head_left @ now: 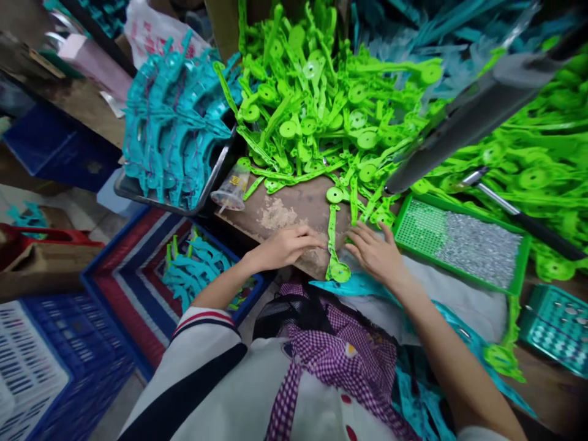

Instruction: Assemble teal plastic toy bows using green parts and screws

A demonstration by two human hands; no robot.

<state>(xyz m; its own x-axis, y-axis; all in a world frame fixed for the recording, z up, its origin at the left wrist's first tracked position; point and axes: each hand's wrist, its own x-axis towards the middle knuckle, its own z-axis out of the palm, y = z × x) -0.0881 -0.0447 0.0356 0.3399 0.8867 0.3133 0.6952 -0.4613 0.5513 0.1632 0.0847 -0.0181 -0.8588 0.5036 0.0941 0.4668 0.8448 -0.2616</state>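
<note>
A lime-green plastic strip (333,228) with a round disc at each end lies on the bench between my hands. My left hand (294,244) comes in from its left, fingers stretched out, the tips at or against the strip's edge; its thumb is hidden. On the other side my right hand (374,250) rests palm down with fingers spread, close to the lower edge of the green pile. I cannot see anything held in it. A turquoise plastic piece (356,285) lies at the bench edge below the right hand.
A heap of green parts (303,116) fills the back. A grey cylindrical tool (478,116) hangs at right above a green tray (517,283) of small metal pieces and a black-handled hammer (542,226). Stacked turquoise parts (172,122) and a plastic cup (232,187) stand left.
</note>
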